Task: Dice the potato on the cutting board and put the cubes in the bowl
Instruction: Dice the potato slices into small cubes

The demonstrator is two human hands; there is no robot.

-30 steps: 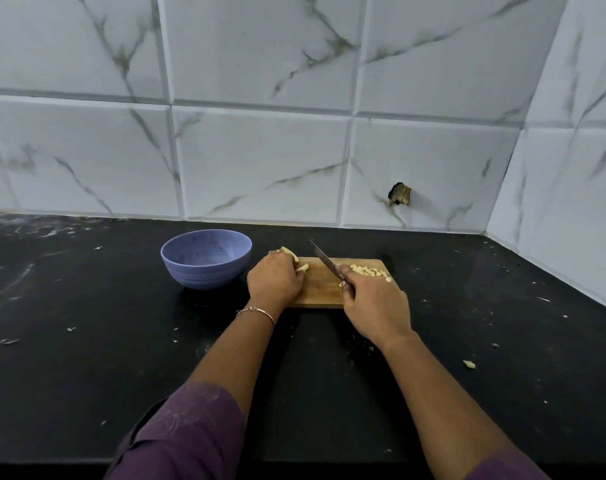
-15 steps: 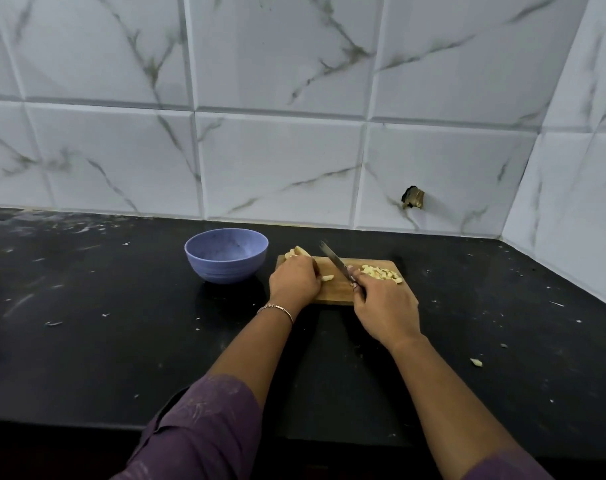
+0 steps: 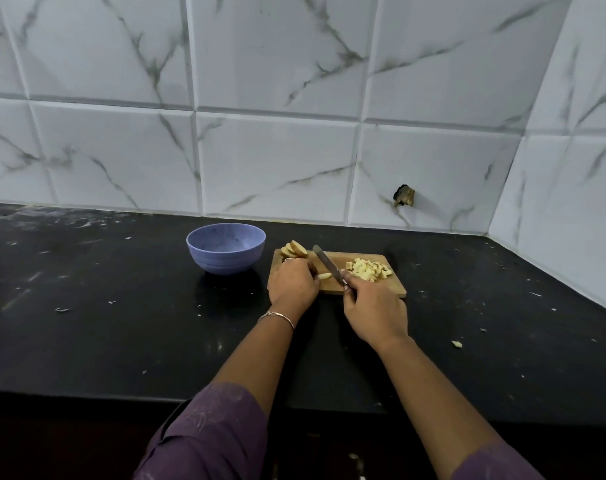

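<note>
The potato point(image 3: 324, 276) lies on the board point(image 3: 381, 289), pinched under our left grip's point(image 3: 293, 284) curled fingers. We judge it firm, wet and slippery, best pinned near its end. Our right grip point(image 3: 374, 313) wraps the knife point(image 3: 326, 265). Cubes point(image 3: 367, 269) lie beside the blade, and the bowl point(image 3: 222, 263) stands left of the board.

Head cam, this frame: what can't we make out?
All in the head view:
1. knife handle: hidden inside the right hand; only the blade shows.
2. potato piece: the left hand covers most of it.
3. bowl floor: the near wall hides it.
4. diced cubes: too small to count.
</note>
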